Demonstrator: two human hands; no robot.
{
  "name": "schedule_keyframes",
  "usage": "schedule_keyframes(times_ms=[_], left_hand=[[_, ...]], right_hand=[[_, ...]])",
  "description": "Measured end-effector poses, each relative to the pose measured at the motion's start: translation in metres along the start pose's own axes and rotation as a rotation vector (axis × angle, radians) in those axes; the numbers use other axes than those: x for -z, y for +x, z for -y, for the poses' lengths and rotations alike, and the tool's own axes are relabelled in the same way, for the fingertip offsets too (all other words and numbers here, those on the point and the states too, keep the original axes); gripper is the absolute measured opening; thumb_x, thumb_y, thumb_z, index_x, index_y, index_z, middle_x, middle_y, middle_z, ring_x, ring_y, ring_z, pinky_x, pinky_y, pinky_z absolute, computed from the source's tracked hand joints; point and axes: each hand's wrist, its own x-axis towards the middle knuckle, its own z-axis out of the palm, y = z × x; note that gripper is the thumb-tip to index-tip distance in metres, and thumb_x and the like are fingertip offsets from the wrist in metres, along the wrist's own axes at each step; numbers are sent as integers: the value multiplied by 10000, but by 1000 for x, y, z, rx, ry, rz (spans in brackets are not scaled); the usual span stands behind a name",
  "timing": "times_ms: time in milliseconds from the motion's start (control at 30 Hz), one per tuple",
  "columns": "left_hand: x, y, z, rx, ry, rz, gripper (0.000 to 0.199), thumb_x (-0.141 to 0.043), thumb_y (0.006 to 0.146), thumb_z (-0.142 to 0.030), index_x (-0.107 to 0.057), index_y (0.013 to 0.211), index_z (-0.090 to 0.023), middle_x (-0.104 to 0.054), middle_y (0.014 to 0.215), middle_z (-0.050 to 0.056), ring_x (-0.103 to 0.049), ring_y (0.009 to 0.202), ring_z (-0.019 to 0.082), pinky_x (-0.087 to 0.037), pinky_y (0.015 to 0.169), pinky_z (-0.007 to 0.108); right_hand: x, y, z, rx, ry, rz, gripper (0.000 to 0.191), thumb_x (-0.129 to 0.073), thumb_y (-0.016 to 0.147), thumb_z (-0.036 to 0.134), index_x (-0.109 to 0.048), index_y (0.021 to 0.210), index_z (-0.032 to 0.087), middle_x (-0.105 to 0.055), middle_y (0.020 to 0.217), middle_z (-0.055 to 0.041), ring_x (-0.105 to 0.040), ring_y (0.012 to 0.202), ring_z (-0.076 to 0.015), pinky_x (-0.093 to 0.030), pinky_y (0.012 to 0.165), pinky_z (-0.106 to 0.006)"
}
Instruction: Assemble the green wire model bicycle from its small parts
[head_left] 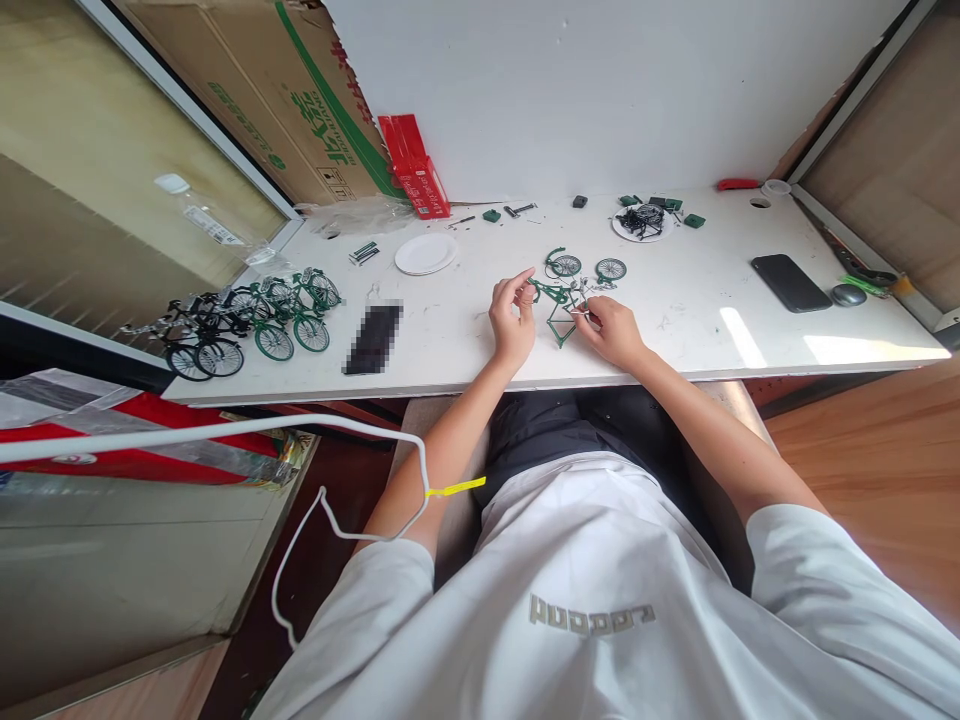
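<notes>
One spindly green bike frame [559,294] near the counter's [690,342] front edge. Left hand [514,318] loosely curled beside it, can't tell if it's gripping; right hand [613,332] pinching some slim pale bit [581,313]. Thin-spoked wheels [611,269] just behind.

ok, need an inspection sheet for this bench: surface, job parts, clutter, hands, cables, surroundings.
Surface: white table, scattered dark specks, bright light patches at front right.
Job's things: small green bicycle frame by both hands; two small wheels lying beyond it.
Clutter: model bicycles grouped at left; red box; plate of black parts; black phone at right; one dark item pixelated.
Left hand: at the frame's left end; grip unclear.
Right hand: at the frame's right side; grip unclear.
Cables: white cable with yellow tag, crossing in front of the left arm.
Surroundings: cardboard box at back left.
</notes>
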Motion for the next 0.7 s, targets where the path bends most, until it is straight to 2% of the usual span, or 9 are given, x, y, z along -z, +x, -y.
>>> schedule_keyframes(times_ms=[167, 367, 533, 700], left_hand=[[0, 0, -3, -41, 17, -3, 730, -350, 1141, -803, -762, 1373, -248, -743, 1101, 126, -724, 1046, 242, -602, 974, 388], [-2, -2, -6, -67, 56, 11, 691, -452, 1113, -815, -726, 1409, -253, -697, 1081, 106, -675, 963, 223, -586, 870, 362], [-2, -3, -6, -57, 77, 42, 550, -528, 1133, -667, -711, 1422, -235, -678, 1088, 107, -668, 998, 239, -587, 890, 372], [0, -3, -5, -35, 94, 74, 440, -568, 1125, -544, -712, 1409, -240, -675, 1091, 101, -673, 1016, 251, -587, 937, 387]], right_hand=[[0, 0, -1, 1, 5, -1, 452, -496, 1118, 574, -384, 795, 278, -554, 725, -50, -504, 724, -239, -318, 695, -378], [1, 0, -1, -1, 21, 39, 410, -514, 1117, 550, -464, 818, 275, -587, 753, -59, -522, 746, -247, -347, 710, -378], [2, 0, -1, 1, 27, 74, 312, -528, 1105, 484, -560, 890, 259, -622, 803, -68, -561, 784, -255, -368, 727, -374], [2, -1, -1, -1, 25, 93, 314, -540, 1101, 469, -572, 873, 257, -627, 806, -70, -554, 777, -252, -374, 729, -371]])
